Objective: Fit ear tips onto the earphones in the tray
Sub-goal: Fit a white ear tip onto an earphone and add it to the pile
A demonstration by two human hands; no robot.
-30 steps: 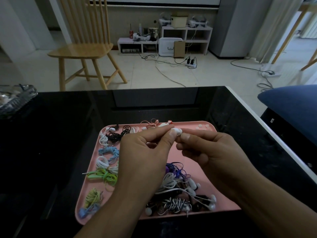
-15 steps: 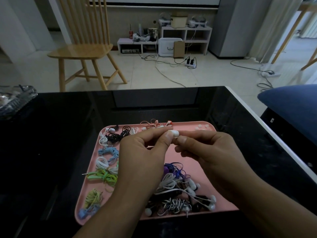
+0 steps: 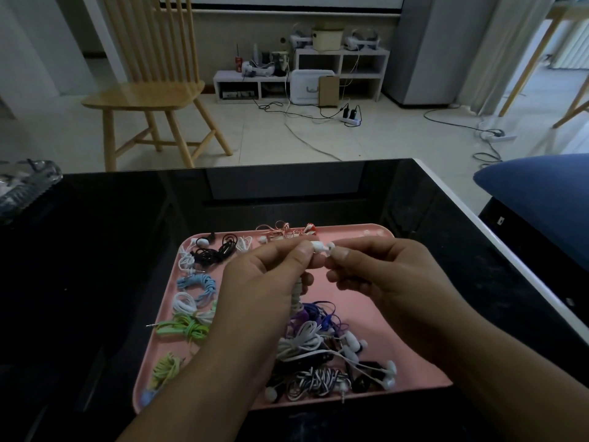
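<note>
Above a pink tray [image 3: 417, 368] my left hand [image 3: 264, 295] pinches a white earphone [image 3: 317, 247] between thumb and forefinger; its coiled white cable [image 3: 297, 295] hangs under the palm. My right hand [image 3: 382, 272] pinches a small white ear tip [image 3: 330, 247] against the earphone's end. The tray holds several coiled earphones: black [image 3: 213, 253], light blue [image 3: 199, 283], green [image 3: 185, 328], yellow-green [image 3: 165, 370], purple and blue [image 3: 315, 314], striped [image 3: 315, 379] and white ones. A few loose white ear tips [image 3: 373, 232] lie in its far right corner.
The tray sits on a glossy black table [image 3: 95, 250] with a white right edge. A glass dish [image 3: 22, 186] stands at the far left. Beyond the table are a wooden chair [image 3: 149, 90], floor cables and low shelves. A blue cushion [image 3: 538, 189] lies to the right.
Both hands stay together over the tray. My fingers have shifted slightly, and more of the white earphone shows between the two thumbs than before.
</note>
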